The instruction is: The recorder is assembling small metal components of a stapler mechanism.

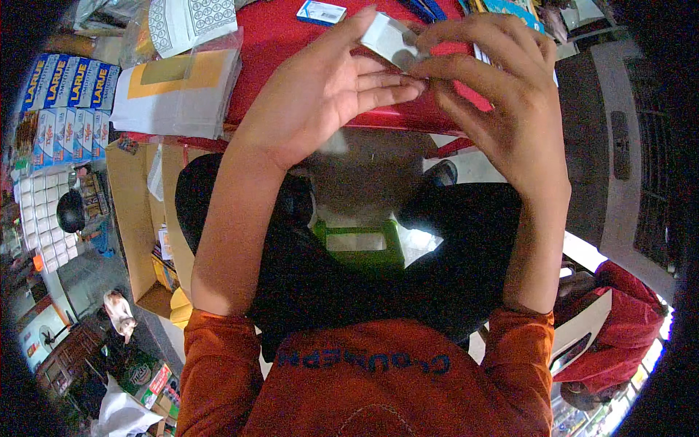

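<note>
My left hand (317, 95) is raised over the near edge of a red table (266, 36), palm turned inward. Its thumb and forefinger grip a small white box (386, 35), while the other fingers stretch out below. From the other side my right hand (502, 76) reaches in, its thumb and fingertips pinched at the box's greyish lower right end. Whether that end is a flap or a shadowed side I cannot tell. Beyond my hands lies a small white and blue box (321, 12).
On the table's left are sheets in a clear sleeve (171, 91). Blue cartons (69, 109) are stacked farther left, above an open cardboard box (135, 218). A green plastic stool (360, 244) stands between my legs. A person in a red top (619, 328) is at the right.
</note>
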Motion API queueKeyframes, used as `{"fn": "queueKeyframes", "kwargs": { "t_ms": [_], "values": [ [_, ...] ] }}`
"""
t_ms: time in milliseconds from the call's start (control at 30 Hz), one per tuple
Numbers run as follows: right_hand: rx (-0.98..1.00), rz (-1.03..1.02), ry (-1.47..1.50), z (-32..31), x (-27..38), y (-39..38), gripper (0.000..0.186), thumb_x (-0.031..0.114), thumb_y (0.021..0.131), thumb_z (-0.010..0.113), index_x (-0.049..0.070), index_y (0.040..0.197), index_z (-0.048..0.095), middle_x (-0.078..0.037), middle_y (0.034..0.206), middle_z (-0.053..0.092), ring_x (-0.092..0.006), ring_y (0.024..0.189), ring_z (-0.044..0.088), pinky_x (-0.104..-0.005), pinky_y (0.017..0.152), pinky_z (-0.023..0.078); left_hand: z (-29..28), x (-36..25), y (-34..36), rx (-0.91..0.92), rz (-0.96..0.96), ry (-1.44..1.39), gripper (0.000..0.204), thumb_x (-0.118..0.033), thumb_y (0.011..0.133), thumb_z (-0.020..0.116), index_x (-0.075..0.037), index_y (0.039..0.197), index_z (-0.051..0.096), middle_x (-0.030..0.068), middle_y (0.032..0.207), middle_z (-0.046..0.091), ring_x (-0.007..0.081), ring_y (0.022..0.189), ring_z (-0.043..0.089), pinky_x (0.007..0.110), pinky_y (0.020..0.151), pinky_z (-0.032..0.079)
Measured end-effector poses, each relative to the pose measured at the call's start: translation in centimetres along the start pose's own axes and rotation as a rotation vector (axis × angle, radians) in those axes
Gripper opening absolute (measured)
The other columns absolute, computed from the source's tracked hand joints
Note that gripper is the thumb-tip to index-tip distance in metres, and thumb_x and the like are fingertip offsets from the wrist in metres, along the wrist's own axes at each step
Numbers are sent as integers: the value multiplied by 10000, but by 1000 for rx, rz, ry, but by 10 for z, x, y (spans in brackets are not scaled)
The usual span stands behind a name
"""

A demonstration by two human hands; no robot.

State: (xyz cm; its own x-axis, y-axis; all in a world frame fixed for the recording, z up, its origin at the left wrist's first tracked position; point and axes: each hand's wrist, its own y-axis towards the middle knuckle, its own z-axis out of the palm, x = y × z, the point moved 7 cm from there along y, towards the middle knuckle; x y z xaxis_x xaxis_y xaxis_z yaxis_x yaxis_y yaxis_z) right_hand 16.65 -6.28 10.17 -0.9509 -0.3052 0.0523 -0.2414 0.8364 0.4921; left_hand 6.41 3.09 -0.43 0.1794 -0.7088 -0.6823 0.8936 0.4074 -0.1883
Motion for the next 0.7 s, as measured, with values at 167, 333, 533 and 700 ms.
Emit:
{"fn": "queueKeyframes", "kwargs": {
  "t_ms": [167, 333, 533, 700],
  "values": [
    [-450, -71, -129, -14, -1, 0, 159, 93, 868, 794, -1, 988, 750, -73, 894, 731, -154, 786, 640, -309, 716, 510, 4, -10, -2, -27, 108, -36, 654, -488, 1111, 451, 39, 1494, 415, 270, 1461, 479, 359, 1347, 525, 457, 1179, 449],
    [146, 280, 203, 18, -56, -14, 194, 84, 855, 759, 18, 1037, 748, -133, 1056, 717, -319, 964, 690, -384, 895, 532, -13, -13, 3, -176, 190, -304, 587, -367, 1103, 534, 58, 1486, 404, 274, 1448, 472, 374, 1376, 506, 480, 1211, 426],
    [220, 257, 224, 45, -62, -26, 197, 102, 847, 780, -12, 1003, 743, -162, 1010, 720, -332, 964, 698, -400, 894, 533, -7, -17, -1, -98, 233, -258, 552, -353, 1097, 550, 46, 1462, 435, 248, 1422, 503, 358, 1398, 473, 455, 1219, 411],
    [280, 297, 245, 55, -62, -26, 203, 114, 844, 786, -16, 993, 742, -158, 976, 723, -324, 937, 701, -394, 867, 533, -19, -12, 1, -99, 212, -182, 599, -385, 1101, 520, 39, 1510, 413, 206, 1414, 516, 311, 1331, 506, 409, 1156, 431]
  ]
}}
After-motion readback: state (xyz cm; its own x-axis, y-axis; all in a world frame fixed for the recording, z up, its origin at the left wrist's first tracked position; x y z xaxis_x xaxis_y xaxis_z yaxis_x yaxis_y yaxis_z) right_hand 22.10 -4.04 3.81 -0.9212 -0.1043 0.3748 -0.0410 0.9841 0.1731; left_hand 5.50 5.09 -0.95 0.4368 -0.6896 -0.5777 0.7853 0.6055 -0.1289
